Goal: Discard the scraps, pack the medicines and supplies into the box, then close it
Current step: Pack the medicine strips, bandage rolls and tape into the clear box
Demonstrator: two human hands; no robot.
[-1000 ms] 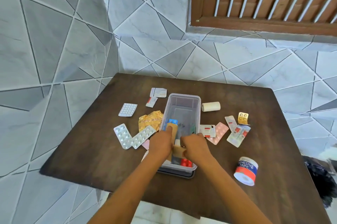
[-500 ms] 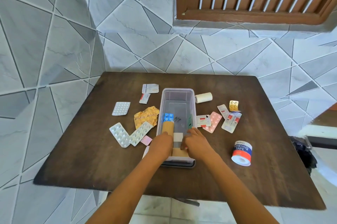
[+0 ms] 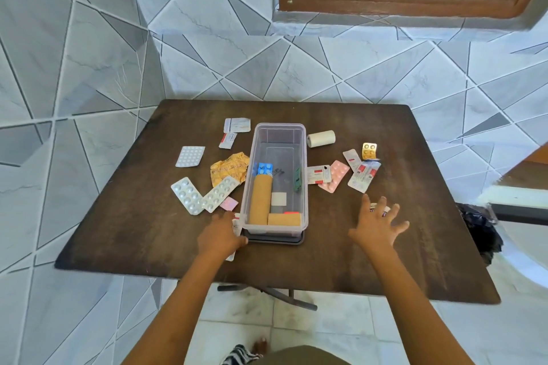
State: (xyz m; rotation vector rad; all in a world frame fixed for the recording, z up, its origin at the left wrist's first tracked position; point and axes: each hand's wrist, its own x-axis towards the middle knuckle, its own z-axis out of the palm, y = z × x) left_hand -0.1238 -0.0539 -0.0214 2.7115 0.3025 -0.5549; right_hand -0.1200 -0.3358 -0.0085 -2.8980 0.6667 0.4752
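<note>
Tape roll (image 3: 380, 210): largely hidden behind the right hand (image 3: 378, 226); only red and white slivers show between the fingers (image 3: 367, 204), which are spread wide over it; contact cannot be told. Left hand (image 3: 221, 235): palm down at the near left corner of the box (image 3: 277, 133), fingers loosely curled, covering a white packet (image 3: 236, 225) of which only edges show; whether it grips the packet cannot be told. Box: clear, open, mid-worktop (image 3: 385, 260), standing on a dark lid (image 3: 275, 238) whose near edge alone is visible. Contents: long tan roll (image 3: 261, 198) along the left wall, short tan roll (image 3: 284, 219) across the near end, blue blister (image 3: 264, 168) at the long roll's far end, white pad (image 3: 278, 199), green strip (image 3: 297, 179) leaning on the right wall; a red item behind the short roll is hard to make out. Left of box: two silver blisters (image 3: 204, 195), white blister (image 3: 190, 156), crumpled yellow foil (image 3: 229, 170), pink sachet (image 3: 229, 203), two small packets (image 3: 236, 125) at the far side. Right of box: white bandage roll (image 3: 321, 138), red-and-white packet (image 3: 318, 173), pink blister (image 3: 335, 176), gold blister (image 3: 369, 151), syringe pack (image 3: 364, 176). Print on the packets is illegible. Black bag (image 3: 480, 234) beyond the worktop's right edge, partly cut off by it.
</note>
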